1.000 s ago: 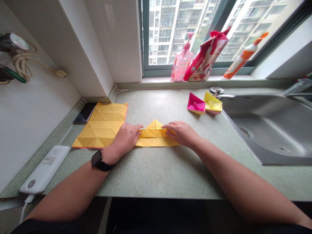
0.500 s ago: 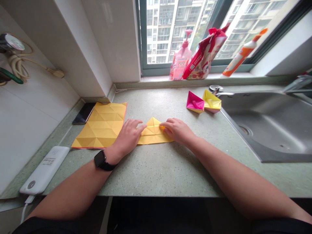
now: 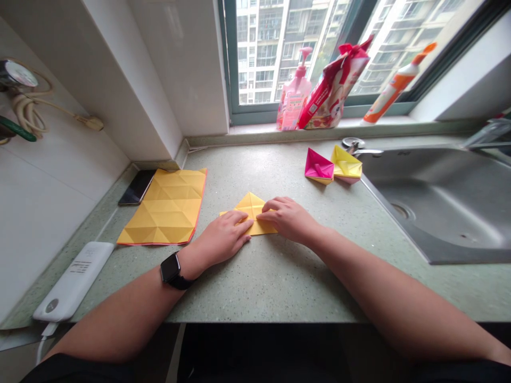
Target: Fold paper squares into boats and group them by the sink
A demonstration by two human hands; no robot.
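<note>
The left hand [image 3: 225,238] and right hand [image 3: 288,219] lie palm-down on the bench [image 3: 303,287]. Both are open, with fingers slightly curved and no pinch visible. The fingers of both hands rest on a folded yellow origami paper [image 3: 250,205], located between the hands, with its triangular peak directed toward the window. The fingertips of the two hands nearly meet above it.

A creased yellow origami sheet [image 3: 162,207] with a red edge lies flat near the left hand. A smartphone [image 3: 137,187] lies just beyond that sheet, by the wall. A smartwatch [image 3: 171,268] is worn on the left wrist. A pink origami boat [image 3: 319,166] and a yellow origami boat [image 3: 346,165] stand side by side, beside a stainless steel sink [image 3: 435,213].
</note>
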